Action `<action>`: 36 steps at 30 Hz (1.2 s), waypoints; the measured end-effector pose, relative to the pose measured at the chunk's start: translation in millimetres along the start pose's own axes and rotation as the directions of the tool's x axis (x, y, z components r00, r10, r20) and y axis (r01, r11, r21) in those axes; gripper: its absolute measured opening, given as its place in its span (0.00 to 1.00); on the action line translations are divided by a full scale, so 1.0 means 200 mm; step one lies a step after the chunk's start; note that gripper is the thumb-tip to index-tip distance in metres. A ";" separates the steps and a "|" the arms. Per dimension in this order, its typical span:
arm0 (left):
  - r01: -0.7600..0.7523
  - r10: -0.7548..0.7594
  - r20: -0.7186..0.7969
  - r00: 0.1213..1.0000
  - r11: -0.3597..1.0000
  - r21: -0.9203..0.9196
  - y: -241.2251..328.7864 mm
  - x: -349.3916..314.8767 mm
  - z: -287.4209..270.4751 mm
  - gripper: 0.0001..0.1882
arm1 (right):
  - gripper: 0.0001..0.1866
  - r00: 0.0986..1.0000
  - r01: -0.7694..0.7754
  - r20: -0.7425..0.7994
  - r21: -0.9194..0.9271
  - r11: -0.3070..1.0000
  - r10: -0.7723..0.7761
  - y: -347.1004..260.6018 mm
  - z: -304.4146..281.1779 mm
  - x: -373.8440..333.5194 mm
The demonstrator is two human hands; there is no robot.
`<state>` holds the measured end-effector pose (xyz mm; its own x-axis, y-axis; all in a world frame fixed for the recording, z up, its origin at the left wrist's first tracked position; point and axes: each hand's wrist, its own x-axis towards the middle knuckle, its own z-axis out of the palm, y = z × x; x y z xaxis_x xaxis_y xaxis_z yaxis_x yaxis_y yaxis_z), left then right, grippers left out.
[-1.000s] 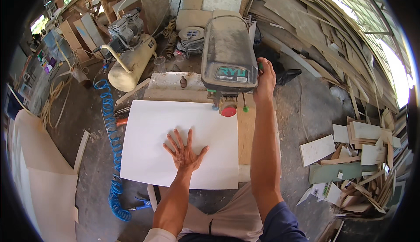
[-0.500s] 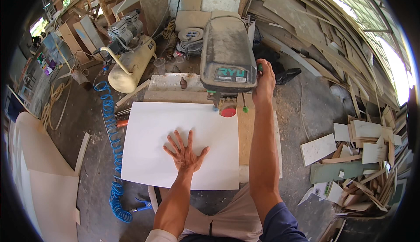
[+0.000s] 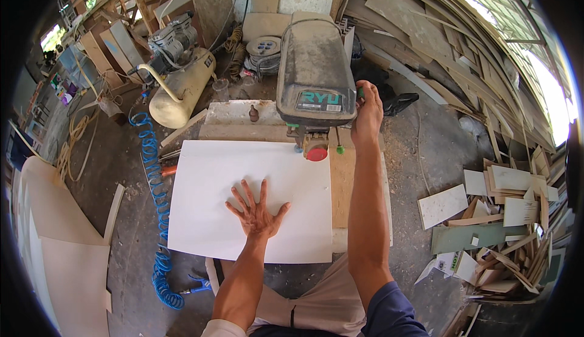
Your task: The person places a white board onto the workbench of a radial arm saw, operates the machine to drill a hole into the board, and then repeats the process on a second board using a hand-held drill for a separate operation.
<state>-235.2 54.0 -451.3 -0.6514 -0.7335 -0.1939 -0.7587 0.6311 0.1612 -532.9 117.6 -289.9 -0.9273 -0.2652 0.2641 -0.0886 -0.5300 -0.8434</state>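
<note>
so my left hand is planted palm down on the white board, pretty much mid-frame, fingers spread wide apart with the thumb out toward the right. that board lies flat across the middle of the frame, its lower edge above my beige trousers and its upper right corner under the head of the drill press.

my right hand is up right of centre at the side of that machine, fingers curled round a green knob. below the head there's a round red part and a second green ball knob hanging just right of it. honestly can't tell whether anything under there touches the board, the red part is in the way.

plywood base shows along the board's right edge. left of the board runs a coiled blue air hose, with a blue air gun near the bottom of the frame. cream air compressor sits upper left, cable reel top centre, and a little brown bottle stands just past the board's far edge. big heap of wood offcuts fills the right side, long planks piled upper right.
</note>
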 end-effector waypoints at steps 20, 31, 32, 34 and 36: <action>0.001 -0.001 -0.009 1.000 1.000 0.015 0.00 0.00 0.01 0.53 | 0.12 0.998 0.045 0.039 -0.008 0.999 -0.044 0.01 -0.02 -0.02; 0.007 -0.007 0.001 1.000 1.000 0.001 0.01 0.00 -0.01 0.53 | 0.12 0.997 0.064 0.049 -0.020 0.998 -0.063 0.00 -0.02 -0.02; 0.009 -0.009 0.008 1.000 1.000 0.001 0.01 0.00 -0.01 0.53 | 0.12 0.997 0.065 0.047 -0.019 0.998 -0.064 0.00 -0.02 -0.03; 0.010 -0.010 0.008 1.000 1.000 -0.002 0.01 0.00 -0.01 0.53 | 0.12 0.997 0.067 0.044 -0.018 0.998 -0.066 0.00 -0.02 -0.03; 0.005 -0.005 -0.002 1.000 1.000 -0.007 0.00 0.00 0.00 0.53 | 0.12 0.997 0.061 0.045 -0.009 0.998 -0.060 0.01 -0.02 -0.03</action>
<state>-235.4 54.2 -450.5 -0.6475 -0.7373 -0.1928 -0.7621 0.6257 0.1668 -529.7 121.5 -295.0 -0.9029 -0.2691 0.3352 -0.1479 -0.5376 -0.8301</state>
